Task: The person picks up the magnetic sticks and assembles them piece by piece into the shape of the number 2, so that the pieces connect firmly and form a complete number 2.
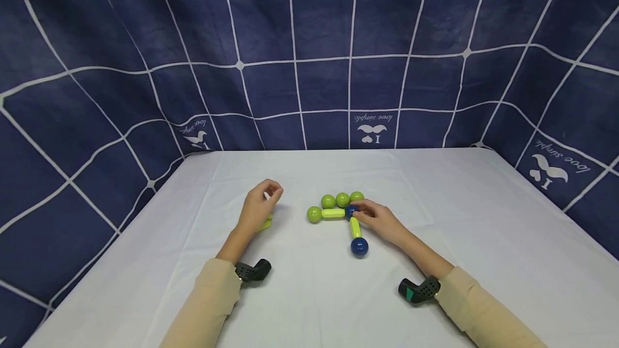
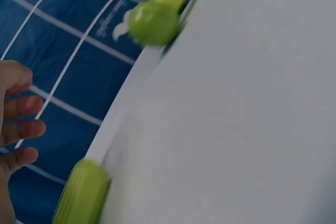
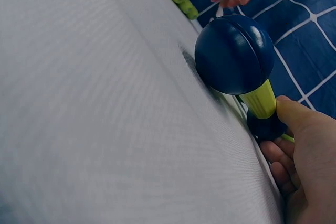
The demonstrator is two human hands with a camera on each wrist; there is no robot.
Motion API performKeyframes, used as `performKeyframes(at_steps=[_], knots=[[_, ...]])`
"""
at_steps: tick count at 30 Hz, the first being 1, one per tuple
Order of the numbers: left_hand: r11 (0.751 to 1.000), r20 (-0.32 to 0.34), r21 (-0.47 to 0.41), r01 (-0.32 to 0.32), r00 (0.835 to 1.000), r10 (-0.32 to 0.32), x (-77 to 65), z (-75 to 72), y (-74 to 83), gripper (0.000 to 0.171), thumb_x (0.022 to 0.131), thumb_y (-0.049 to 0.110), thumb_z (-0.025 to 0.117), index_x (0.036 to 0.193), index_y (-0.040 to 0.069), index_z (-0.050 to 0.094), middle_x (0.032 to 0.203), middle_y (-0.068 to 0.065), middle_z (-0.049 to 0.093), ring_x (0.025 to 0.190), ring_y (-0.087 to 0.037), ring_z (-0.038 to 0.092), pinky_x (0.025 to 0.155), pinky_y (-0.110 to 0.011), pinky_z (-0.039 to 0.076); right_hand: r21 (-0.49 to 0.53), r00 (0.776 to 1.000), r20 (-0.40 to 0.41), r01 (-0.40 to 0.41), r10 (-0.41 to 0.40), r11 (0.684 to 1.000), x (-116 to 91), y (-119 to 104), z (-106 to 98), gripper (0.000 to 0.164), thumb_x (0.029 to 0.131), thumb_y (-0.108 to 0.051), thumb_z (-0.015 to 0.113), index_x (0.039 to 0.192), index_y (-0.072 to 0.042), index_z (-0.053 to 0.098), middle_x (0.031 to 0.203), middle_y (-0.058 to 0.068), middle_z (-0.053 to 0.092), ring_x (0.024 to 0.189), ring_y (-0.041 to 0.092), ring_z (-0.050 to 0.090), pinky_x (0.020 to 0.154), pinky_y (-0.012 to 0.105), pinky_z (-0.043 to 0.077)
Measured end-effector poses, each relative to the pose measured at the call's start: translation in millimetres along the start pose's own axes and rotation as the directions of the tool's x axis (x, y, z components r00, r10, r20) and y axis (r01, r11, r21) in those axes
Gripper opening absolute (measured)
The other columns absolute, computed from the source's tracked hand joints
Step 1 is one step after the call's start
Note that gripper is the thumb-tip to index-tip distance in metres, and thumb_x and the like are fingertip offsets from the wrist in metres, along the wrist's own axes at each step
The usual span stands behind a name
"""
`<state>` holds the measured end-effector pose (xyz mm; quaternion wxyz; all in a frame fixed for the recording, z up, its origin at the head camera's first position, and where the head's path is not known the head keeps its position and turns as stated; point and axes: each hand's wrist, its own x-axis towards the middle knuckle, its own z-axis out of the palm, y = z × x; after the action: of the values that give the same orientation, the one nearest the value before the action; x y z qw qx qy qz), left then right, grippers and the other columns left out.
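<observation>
At the left of the white-covered counter (image 1: 300, 289), the left hand (image 1: 258, 207) hovered with loosely bent fingers and nothing in its grasp; a few loose green rods (image 1: 265, 223) lay just beneath it, partly hidden. Well apart from them, around the middle, sat a corner-shaped piece: at its left end a green end ball (image 1: 314, 214), then a crosswise rod (image 1: 333, 213) running right to a blue corner ball (image 1: 350, 211), from which a second rod (image 1: 355, 227) pointed nearer, ending in a blue near ball (image 1: 359, 246). Just beyond the crosswise rod, three green balls (image 1: 342, 200) stood in a row. The right hand (image 1: 382, 222) came in from the right, its thumb and fingers pinching the blue corner ball. A dark blue gridded curtain (image 1: 319, 87) hung along the far side.
</observation>
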<state>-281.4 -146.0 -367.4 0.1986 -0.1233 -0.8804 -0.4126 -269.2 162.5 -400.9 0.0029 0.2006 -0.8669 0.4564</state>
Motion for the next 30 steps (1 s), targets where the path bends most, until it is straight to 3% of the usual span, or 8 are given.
performKeyframes(at_steps=[6,9,15,21,24,30], knots=[[0.979,0.079,-0.044,0.201,0.977,-0.197,2.5,-18.4,-29.1,0.022,0.091,0.026,0.055,0.101,0.008,0.061,0.101,-0.01,0.059,0.089,-0.019,0.046,0.075,-0.029,0.035,-0.011,0.997,-0.015,0.07,-0.07,0.997,-1,1,0,0.047,0.089,-0.041,0.053,0.12,-0.006,0.055,0.107,0.013,0.063,0.092,0.017,0.06,0.076,0.028,0.049],[0.967,0.111,-0.038,0.252,0.963,-0.247,1.4,-21.8,-38.8,0.025,0.091,0.027,0.055,0.104,0.007,0.062,0.104,-0.01,0.058,0.091,-0.019,0.043,0.079,-0.03,0.034,-0.005,0.999,-0.011,0.032,-0.032,0.999,-2,-1,0,0.044,0.089,-0.037,0.054,0.121,-0.006,0.055,0.109,0.013,0.063,0.095,0.019,0.06,0.078,0.028,0.049],[0.954,0.123,-0.022,0.3,0.947,-0.295,0.2,-24.6,-49.7,0.03,0.09,0.029,0.055,0.107,0.006,0.063,0.108,-0.012,0.057,0.095,-0.022,0.044,0.084,-0.034,0.035,-0.007,1.0,0.0,-0.024,0.024,1.0,0,-2,0,0.042,0.091,-0.029,0.054,0.125,-0.004,0.051,0.114,0.015,0.061,0.101,0.025,0.058,0.083,0.034,0.048],[0.941,0.228,0.051,0.334,0.914,-0.337,-1.9,-24.4,-54.8,0.032,0.09,0.032,0.053,0.108,0.009,0.065,0.112,-0.01,0.058,0.105,-0.024,0.05,0.09,-0.039,0.038,-0.005,0.999,0.002,-0.032,0.032,0.999,0,-3,-1,0.041,0.091,-0.027,0.055,0.124,-0.005,0.052,0.109,0.013,0.062,0.095,0.02,0.058,0.077,0.028,0.047],[0.947,0.252,0.089,0.308,0.913,-0.321,-2.3,-24.4,-54.5,0.03,0.09,0.031,0.052,0.106,0.01,0.067,0.11,-0.009,0.059,0.106,-0.025,0.051,0.091,-0.042,0.038,-0.015,1.0,0.003,-0.023,0.023,1.0,0,-2,0,0.04,0.09,-0.028,0.055,0.123,-0.005,0.053,0.108,0.011,0.063,0.093,0.017,0.058,0.073,0.024,0.046],[0.942,0.275,0.102,0.32,0.901,-0.335,-1.8,-26.7,-53.6,0.03,0.088,0.033,0.054,0.105,0.012,0.068,0.109,-0.006,0.059,0.106,-0.023,0.051,0.09,-0.041,0.038,-0.014,1.0,0.002,-0.014,0.014,1.0,-2,-10,0,0.038,0.091,-0.022,0.054,0.123,-0.001,0.052,0.11,0.016,0.062,0.095,0.021,0.058,0.074,0.023,0.046]])
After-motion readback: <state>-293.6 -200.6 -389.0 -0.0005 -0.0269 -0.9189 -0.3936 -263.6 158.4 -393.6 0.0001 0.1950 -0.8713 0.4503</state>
